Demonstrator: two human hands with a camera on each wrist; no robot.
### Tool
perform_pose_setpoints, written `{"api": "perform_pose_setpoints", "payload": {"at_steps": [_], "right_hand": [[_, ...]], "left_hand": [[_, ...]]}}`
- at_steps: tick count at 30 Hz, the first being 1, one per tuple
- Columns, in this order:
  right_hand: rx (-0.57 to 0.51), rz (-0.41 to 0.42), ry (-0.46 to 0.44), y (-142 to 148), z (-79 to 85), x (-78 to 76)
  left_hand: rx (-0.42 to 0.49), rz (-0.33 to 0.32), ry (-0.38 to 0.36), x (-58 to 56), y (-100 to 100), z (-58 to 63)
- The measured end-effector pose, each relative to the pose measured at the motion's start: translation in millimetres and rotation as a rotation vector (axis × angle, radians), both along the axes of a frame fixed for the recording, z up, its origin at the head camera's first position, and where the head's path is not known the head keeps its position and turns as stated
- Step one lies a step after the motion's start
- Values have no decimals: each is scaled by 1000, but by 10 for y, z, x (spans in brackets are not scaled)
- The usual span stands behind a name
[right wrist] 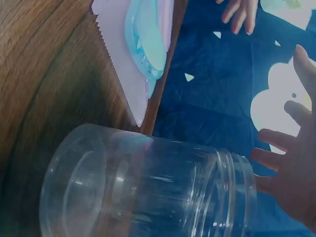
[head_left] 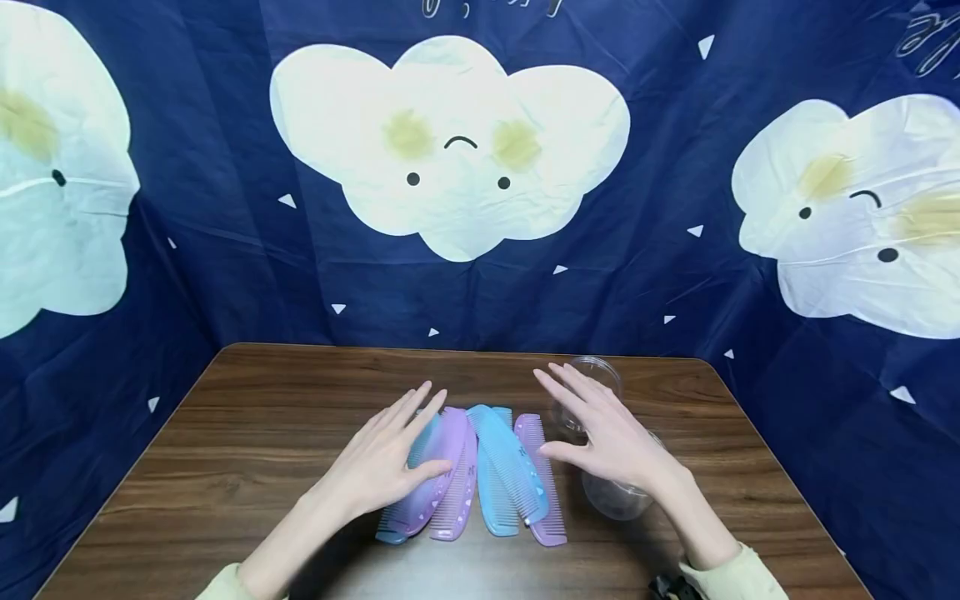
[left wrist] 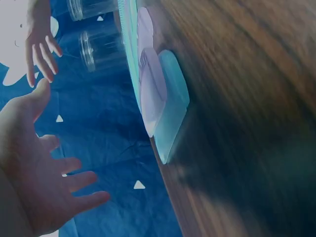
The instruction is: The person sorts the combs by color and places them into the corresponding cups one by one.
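While the left hand (head_left: 386, 462), fingers straight and spread, hung over the leftmost of the blue and purple combs (head_left: 512, 467) lying partly overlapped on the wooden table (head_left: 262, 433), the right hand (head_left: 611, 442), equally spread, hovered near two upright clear plastic jars (head_left: 618, 502) just right of them.

Nothing legible as a full word or number. On the dark blue cloud-print backdrop (head_left: 660, 258), white outlined cursive lettering (head_left: 430, 8), cut off by the head view's top edge above the middle cloud (head_left: 450, 96), a comma-like mark (head_left: 466, 10) included; similar white script (head_left: 930, 42) at the upper right, also cropped. On a purple comb (head_left: 459, 496) and the topmost blue comb (head_left: 512, 467), small dark printed marks (head_left: 522, 451), too tiny to read.
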State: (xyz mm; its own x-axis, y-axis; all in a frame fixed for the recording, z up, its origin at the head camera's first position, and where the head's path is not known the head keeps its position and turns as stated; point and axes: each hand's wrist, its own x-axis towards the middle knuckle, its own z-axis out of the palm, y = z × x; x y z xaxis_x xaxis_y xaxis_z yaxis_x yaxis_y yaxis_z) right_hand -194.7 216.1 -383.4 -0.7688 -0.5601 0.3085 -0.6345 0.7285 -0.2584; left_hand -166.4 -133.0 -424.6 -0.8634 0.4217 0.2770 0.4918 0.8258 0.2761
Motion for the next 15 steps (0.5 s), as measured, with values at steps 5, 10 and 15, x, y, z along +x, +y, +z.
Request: {"api": "perform_pose_setpoints", "payload": {"at_steps": [5,10,15], "right_hand": [[-53,-46,-25,71,4,11],[-98,-89,-41,135,-2,18],[-137,-125,-61,198,-15,47]], "left_hand": [[18,27,-42,10,64,-22],[36,50,-101,26,135,-41],[54,90,-142,46,187,-67]]}}
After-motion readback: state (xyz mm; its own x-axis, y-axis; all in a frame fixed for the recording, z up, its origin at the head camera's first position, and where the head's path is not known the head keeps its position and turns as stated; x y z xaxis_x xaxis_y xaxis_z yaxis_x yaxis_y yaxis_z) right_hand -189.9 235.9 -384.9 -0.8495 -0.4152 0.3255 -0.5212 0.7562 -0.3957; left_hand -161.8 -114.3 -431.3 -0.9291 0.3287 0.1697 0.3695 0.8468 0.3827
